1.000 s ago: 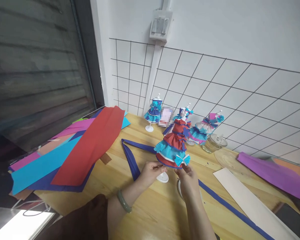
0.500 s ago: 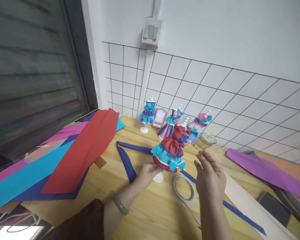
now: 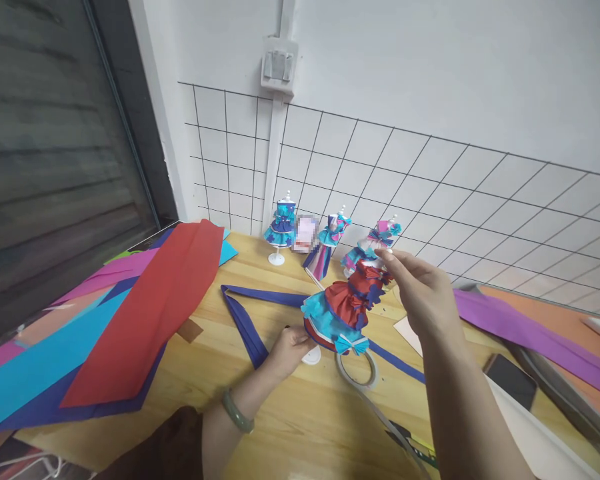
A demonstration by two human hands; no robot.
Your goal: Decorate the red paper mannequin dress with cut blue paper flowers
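A miniature dress form (image 3: 347,300) wears a red and turquoise paper dress with a turquoise bow and dark blue trim; it leans to the right. Low on its left side, my left hand (image 3: 290,350) is closed at the skirt's hem, above the white round base (image 3: 311,355); the skirt hides its fingertips. At the top, my right hand (image 3: 423,293) pinches the white neck knob between thumb and fingers. A roll of white tape (image 3: 373,373) lies just below the skirt. Dark blue paper strips (image 3: 245,327) lie to the left, and another runs behind the form.
Three more dressed miniature forms (image 3: 281,227) stand along the wire grid (image 3: 320,147). Coloured paper sheets (image 3: 155,313) pile up at left. At right are purple paper (image 3: 530,343), a black phone (image 3: 511,380) and pale paper (image 3: 525,427). A yellow-green cutter-like tool (image 3: 413,441) lies near my right forearm.
My right hand has moved up to the form's top and closed on its knob. The form tilts more to the right. My left hand stays at the hem, while the view has shifted slightly right.
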